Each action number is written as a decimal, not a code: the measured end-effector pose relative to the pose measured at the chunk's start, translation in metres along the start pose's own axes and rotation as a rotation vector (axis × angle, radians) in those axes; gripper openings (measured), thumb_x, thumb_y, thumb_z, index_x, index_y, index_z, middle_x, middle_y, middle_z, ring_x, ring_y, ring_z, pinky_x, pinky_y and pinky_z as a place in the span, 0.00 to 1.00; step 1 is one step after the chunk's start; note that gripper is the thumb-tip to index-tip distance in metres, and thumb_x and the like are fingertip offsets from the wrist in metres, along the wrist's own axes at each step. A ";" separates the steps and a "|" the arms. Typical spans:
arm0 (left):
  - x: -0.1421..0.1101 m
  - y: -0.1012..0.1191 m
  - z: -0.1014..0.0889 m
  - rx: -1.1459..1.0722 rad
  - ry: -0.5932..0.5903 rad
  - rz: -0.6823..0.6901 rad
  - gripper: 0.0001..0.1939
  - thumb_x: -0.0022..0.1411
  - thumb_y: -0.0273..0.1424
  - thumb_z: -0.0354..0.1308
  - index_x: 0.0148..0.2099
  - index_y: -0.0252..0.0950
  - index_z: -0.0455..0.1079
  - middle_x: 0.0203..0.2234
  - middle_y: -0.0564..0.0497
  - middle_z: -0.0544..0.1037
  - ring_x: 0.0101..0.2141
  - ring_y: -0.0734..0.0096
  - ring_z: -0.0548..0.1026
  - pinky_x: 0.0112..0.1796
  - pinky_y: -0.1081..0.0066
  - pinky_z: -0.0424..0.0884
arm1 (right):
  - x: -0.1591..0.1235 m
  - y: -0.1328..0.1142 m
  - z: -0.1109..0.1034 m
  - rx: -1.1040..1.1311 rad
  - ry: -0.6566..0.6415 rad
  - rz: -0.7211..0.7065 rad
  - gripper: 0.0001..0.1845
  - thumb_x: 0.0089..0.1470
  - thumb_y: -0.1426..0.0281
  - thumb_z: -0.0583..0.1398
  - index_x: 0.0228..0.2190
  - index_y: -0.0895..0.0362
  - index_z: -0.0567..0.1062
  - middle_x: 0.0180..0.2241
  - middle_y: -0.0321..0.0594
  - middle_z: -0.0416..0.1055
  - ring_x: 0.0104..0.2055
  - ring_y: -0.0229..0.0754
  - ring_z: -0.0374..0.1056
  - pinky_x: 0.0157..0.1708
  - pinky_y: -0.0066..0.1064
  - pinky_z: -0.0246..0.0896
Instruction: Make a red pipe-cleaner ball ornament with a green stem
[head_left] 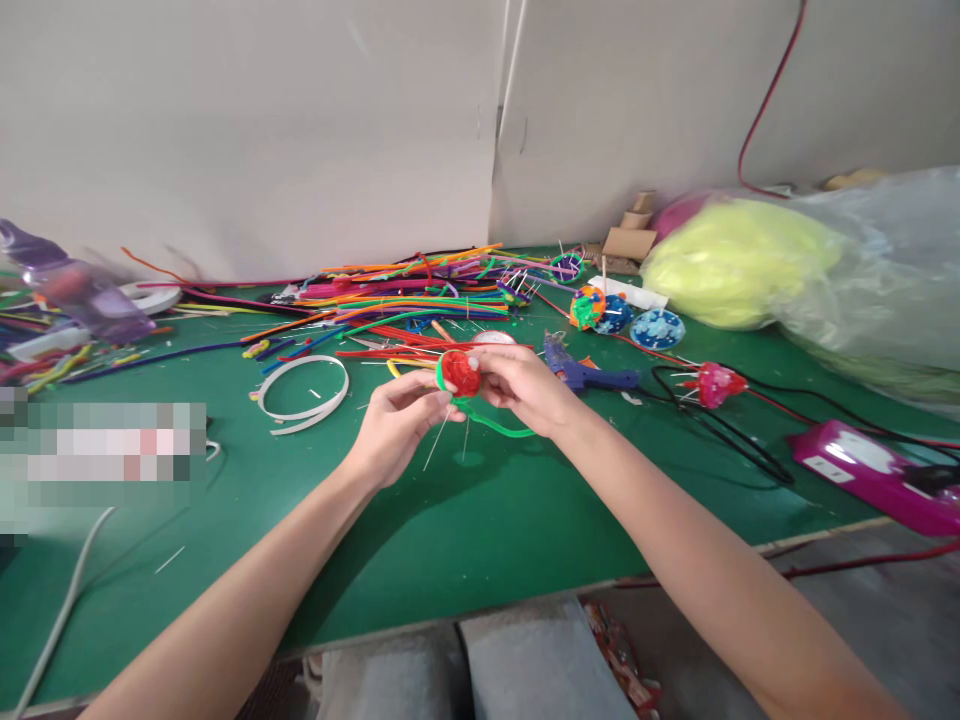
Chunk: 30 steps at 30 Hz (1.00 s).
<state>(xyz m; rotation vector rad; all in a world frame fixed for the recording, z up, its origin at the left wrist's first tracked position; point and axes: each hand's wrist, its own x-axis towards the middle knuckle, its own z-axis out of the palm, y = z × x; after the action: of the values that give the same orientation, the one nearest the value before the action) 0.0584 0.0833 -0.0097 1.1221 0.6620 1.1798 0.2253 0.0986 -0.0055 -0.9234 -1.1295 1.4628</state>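
Observation:
Between my two hands, above the green table [480, 530], is a small round red piece [459, 372] edged with a green pipe cleaner [502, 430]. My left hand [401, 420] grips it from the left side, thumb against its lower edge. On the other side, the fingers of my right hand [521, 385] pinch its right edge. Thin pale sticks poke out below the piece, and the loose green end trails right under my right hand. The fingertips behind the piece are hidden.
Bundles of coloured pipe cleaners [405, 300] lie along the wall. A blue glue gun [592, 375] rests right of my hands, near finished-looking blue balls [658, 327] and a pink piece [720, 384]. A white strip coil [304, 395] sits left; a purple power strip [862, 470] stands right.

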 end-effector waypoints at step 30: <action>-0.004 0.001 -0.001 0.370 -0.128 0.070 0.08 0.51 0.33 0.67 0.34 0.36 0.75 0.27 0.52 0.77 0.27 0.71 0.75 0.35 0.70 0.72 | 0.000 0.001 -0.002 -0.051 0.044 0.035 0.07 0.47 0.68 0.60 0.27 0.59 0.77 0.19 0.33 0.62 0.17 0.28 0.53 0.16 0.24 0.40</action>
<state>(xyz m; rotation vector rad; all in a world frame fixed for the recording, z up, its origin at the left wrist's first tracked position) 0.0561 0.0801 -0.0093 1.5294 0.7653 1.0581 0.2270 0.0990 -0.0073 -1.0104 -1.1278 1.4413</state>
